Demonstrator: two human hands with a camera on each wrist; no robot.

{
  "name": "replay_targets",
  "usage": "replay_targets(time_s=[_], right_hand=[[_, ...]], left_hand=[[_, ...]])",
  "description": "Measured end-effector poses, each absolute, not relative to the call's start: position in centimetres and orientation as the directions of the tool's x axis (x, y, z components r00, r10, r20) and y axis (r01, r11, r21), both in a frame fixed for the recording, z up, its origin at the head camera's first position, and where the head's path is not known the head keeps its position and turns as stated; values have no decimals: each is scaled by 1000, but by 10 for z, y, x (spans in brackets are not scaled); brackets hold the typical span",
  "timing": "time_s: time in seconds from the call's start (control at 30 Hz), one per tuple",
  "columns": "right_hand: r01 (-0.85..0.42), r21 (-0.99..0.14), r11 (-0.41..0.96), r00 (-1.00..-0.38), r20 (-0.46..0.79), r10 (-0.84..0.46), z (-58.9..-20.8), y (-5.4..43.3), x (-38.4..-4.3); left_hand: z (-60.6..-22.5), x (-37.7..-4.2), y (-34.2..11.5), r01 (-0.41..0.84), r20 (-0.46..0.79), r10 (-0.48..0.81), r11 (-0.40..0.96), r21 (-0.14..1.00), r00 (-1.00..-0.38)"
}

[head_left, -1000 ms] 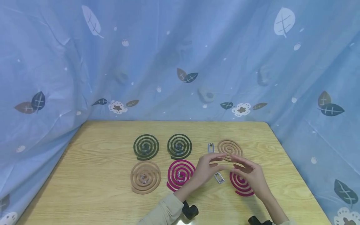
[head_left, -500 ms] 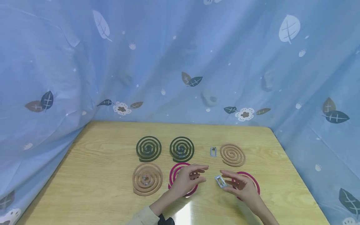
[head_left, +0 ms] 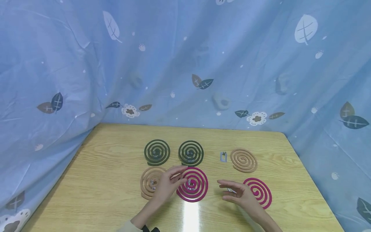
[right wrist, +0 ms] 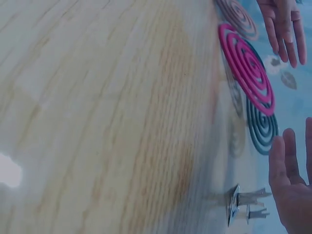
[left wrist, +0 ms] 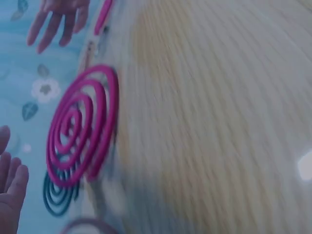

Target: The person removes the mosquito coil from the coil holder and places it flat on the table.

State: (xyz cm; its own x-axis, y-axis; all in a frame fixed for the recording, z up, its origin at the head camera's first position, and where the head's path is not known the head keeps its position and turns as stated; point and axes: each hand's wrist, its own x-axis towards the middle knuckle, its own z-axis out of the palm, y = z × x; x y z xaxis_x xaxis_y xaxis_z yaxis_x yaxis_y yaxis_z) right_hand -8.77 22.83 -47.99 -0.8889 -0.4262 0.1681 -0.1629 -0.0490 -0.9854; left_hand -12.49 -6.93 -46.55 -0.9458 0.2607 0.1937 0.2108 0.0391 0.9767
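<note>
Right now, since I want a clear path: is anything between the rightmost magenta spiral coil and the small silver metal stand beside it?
In the head view, the right hand lies across the line between the rightmost magenta coil and the small silver metal stand, partly covering the stand; nothing else shows between them.

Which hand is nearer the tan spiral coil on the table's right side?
Right. The right hand is just in front of the tan spiral coil, apart from it; the left hand is well off to its left.
</note>
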Motion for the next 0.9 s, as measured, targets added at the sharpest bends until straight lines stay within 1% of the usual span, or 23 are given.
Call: replay_targets(time_s=[0.1, 0.27, 0.4, 0.57, 0.77, 0.9], right_hand=[[-173, -983, -60, -878, 181, -442, -481, 224, -89], [-198, -979, -53, -866, 200, -458, -482, 217, -90], [-199, -980, -1, -873, 178, -454, -483, 212, -94], [-173, -984, 53, -879, 130, -459, -483, 206, -101], [-215, -977, -5, -850, 190, -492, -487, 199, -111], [-231, -973, 2, -853, 201, -481, -491, 197, -114]], left_hand=[[-468, -125, -81, 198, 178, 257, 56, 979, -950], [-472, -125, -89, 193, 151, 307, 111, 975, -940], [-473, -122, -90, 179, 132, 316, 127, 976, -940], [-475, -123, -88, 186, 125, 300, 182, 966, -946], [-476, -124, -87, 190, 115, 316, 218, 957, -942], [-477, -126, -87, 199, 120, 325, 223, 954, -938]])
